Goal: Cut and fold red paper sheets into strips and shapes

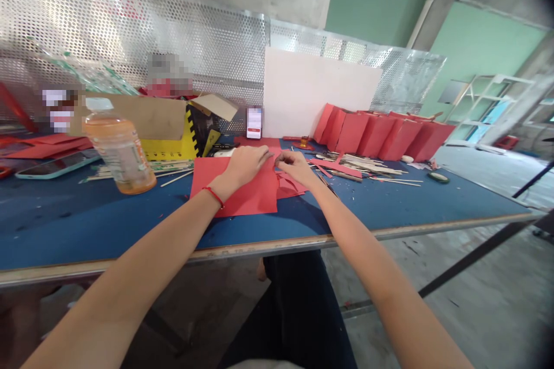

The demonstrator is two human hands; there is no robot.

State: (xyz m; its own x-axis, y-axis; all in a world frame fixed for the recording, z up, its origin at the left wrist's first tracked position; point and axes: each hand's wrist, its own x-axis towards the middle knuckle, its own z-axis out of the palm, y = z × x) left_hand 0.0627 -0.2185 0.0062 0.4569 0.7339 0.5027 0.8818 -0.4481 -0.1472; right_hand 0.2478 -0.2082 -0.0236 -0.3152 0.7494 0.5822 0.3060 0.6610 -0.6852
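Near the middle of the frame, a large red sheet (251, 197) is laid on the blue desk (424, 204) and is partly covered by the left hand (247, 162); its fingers are bent over the upper right of the sheet, and whether anything is gripped cannot be told. Beside the sheet's right edge, the right hand (295, 165) is held with thumb and fingertips drawn close, but whether anything is pinched there cannot be made out. Smaller red pieces (288, 185) are partly hidden below that hand. At left, the yellow box (162, 149) is partly screened by a bottle (119, 150). The writing on the upright phone (254, 121) is too small to be read. Both forearms (367, 253) are cut off by the bottom of the frame. A strip of blue surface is left showing between sheet and front edge. Toward the right, room is bounded by thin sticks (376, 169) and, behind them, folded red shapes (400, 139).
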